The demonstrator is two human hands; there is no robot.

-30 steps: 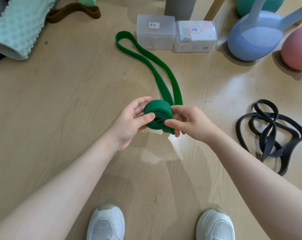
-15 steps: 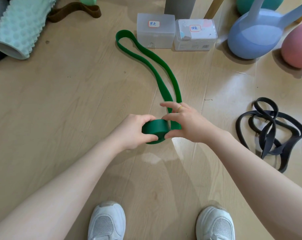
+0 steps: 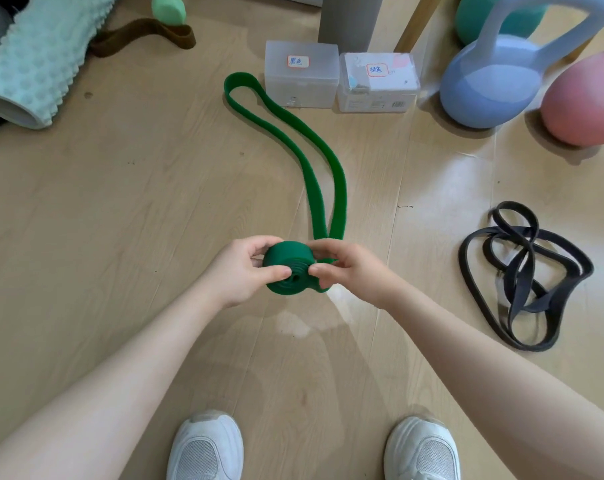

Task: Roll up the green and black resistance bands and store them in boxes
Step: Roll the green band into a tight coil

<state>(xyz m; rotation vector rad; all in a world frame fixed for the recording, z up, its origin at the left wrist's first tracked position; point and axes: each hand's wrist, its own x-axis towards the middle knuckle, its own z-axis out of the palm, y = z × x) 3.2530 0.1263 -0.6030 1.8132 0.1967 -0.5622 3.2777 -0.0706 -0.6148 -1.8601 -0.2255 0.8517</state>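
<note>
Wide flat green rubber resistance band point(image 3: 323, 174) is partly rolled: tight coil held above the pale wood-plank floor point(image 3: 127, 209), w/ the unrolled part running away as a long narrow loop whose far end lies just beside the boxes. Left hand point(image 3: 240, 271) grips the coil from the left, thumb on the spiral face, fingers curled over the top; right hand point(image 3: 349, 268) pinches it from the right, thumb and fingers clamped on the coil edge where the two loose strands leave it. So both grips are closed on the green band. Thin black rubber resistance band point(image 3: 525, 278) lies in a loose tangled heap on the floor, well apart to the right, untouched. Two clear plastic boxes sit side by side at the far end, touching or nearly so: left clear box w/ red-bordered label point(image 3: 300, 76), right clear box w/ red-bordered label point(image 3: 378, 83); handwriting on labels too small to read. Right of them, pale blue kettlebell point(image 3: 491, 77) and pink ball point(image 3: 584, 98). Far left, mint-green knobbly foam roller point(image 3: 37, 60), brown fabric strap point(image 3: 144, 36) near it. Two white mesh trainers point(image 3: 207, 448) at the bottom edge.
</note>
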